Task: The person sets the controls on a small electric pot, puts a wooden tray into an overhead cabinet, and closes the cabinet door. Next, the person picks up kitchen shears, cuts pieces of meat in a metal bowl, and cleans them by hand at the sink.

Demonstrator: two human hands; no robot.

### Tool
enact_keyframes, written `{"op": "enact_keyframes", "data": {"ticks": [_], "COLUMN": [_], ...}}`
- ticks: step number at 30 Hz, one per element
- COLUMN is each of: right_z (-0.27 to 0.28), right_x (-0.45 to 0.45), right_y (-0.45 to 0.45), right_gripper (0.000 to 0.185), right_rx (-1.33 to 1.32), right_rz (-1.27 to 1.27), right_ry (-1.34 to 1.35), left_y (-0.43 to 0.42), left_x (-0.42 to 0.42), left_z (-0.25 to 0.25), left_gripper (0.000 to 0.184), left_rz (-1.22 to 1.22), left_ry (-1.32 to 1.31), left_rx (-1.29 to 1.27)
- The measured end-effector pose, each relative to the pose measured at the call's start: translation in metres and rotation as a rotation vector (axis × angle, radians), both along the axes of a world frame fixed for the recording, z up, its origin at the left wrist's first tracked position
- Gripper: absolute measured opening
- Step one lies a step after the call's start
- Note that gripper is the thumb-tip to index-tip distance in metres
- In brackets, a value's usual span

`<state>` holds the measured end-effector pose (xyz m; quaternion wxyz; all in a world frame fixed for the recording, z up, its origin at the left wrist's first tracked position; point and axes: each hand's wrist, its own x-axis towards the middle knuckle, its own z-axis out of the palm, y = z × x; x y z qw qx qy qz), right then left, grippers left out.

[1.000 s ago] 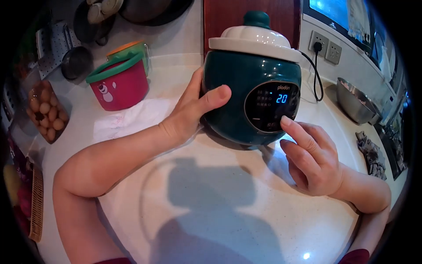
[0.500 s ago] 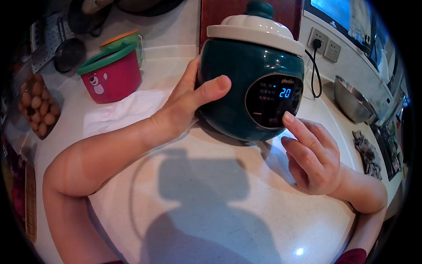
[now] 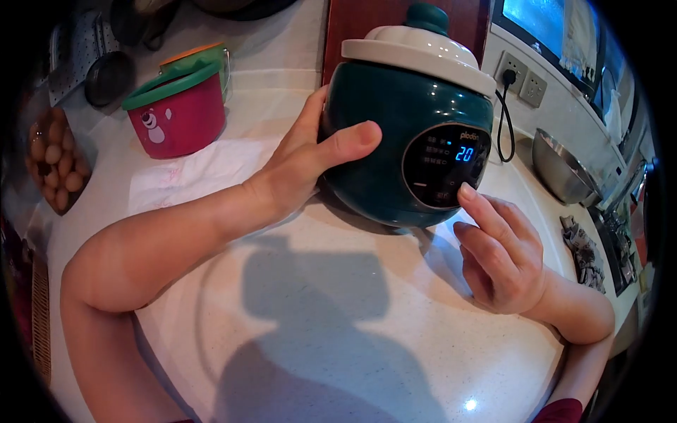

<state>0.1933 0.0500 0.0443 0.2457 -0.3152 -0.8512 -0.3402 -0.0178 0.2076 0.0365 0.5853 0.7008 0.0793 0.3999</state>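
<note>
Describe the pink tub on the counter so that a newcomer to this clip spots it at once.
Find the dark-green cooker with the white lid, near the top centre. Left of it on the pale counter, beyond the left hand, stands a deep-pink tub with a green rim. Its white cartoon figure sets it apart from the green, orange-rimmed container behind it.

Kitchen, pale speckled counter along a light wall, dark round pans hung at the back edge, brown eggs at the left end, silver metal bowl near the right edge.
</note>
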Motion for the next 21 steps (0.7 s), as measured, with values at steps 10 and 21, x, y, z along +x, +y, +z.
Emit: {"op": "enact_keyframes", "data": {"ticks": [10, 21], "right_z": [0.0007, 0.0023], "right_x": [0.0006, 0.0004], "right_y": [0.0023, 0.0016], "right_gripper": [0.019, 0.014], "right_rx": [0.004, -0.028], "right_rz": [0.046, 0.07], "right_ry": [0.004, 0.013], "left_y": [0.002, 0.0012], "left_x": [-0.0002, -0.0011], "left_z": [-0.0024, -0.0033], "left_gripper": [0.113, 0.116], "left_rz": [0.07, 0.087], "left_ry": [0.008, 0.028], "left_rx": [0.041, 0.066]}}
